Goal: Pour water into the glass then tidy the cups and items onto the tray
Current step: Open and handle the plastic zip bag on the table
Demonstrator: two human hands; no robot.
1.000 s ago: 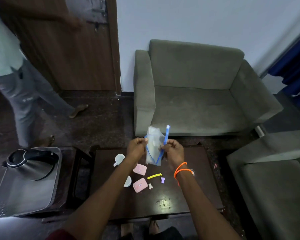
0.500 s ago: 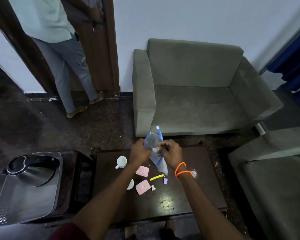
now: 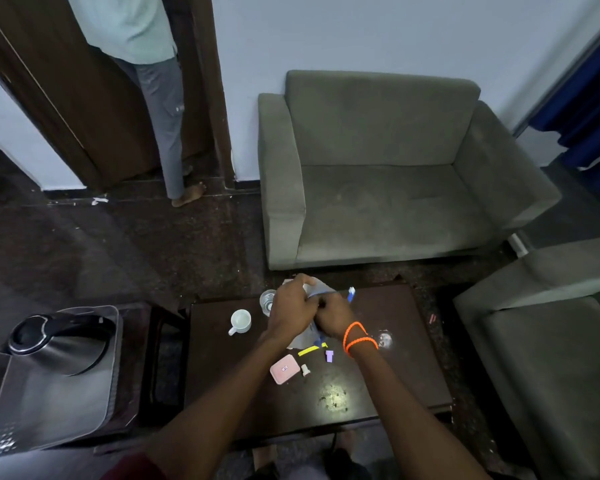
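Both hands are bunched together in the middle of the frame, over the far half of the dark worktop (image 3: 413,358). The left hand (image 3: 291,311) and right hand (image 3: 331,318) each have fingers curled round a clear zip bag (image 3: 317,289) with a blue strip, knuckles almost touching. The right wrist has orange bands (image 3: 359,339) on it.

Just left of the left hand there's a glass (image 3: 267,301), and a bit further left a white cup (image 3: 240,321), both on the worktop. Below the hands lie a yellow strip (image 3: 308,350), a purple bit (image 3: 329,355), a pink case (image 3: 284,368) and a tiny white piece (image 3: 305,370) right beside it. Another small glass thing (image 3: 384,338) sits right of the right wrist, can't tell what exactly.

Lower left of the frame is the tray (image 3: 49,410) with a steel kettle (image 3: 61,342) on it, well apart from the cups. Grey sofa (image 3: 388,174) sits at centre right, another seat (image 3: 551,341) at the right edge. Upper left, a person (image 3: 153,81) stands in a doorway.
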